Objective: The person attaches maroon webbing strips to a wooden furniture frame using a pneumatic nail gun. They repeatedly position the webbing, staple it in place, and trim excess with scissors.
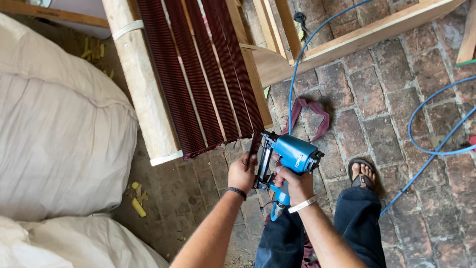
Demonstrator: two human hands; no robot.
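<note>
My right hand (296, 184) grips the handle of a blue pneumatic staple gun (292, 155), whose nose points up toward the wooden frame (141, 89). My left hand (242, 172) pinches the loose end of a dark red webbing strap (256, 141) right beside the gun's magazine. Several dark red ribbed straps (198, 74) run lengthwise across the frame, side by side. A blue air hose (297, 64) leads from the gun away over the brick floor.
Large white sacks (59, 129) fill the left side. A maroon cloth scrap (311, 115) lies on the brick floor (377, 99). More wooden frame parts (377, 30) stand at the top right. My sandalled foot (362, 173) and dark trousers are below right. Blue hose loops (431, 144) lie right.
</note>
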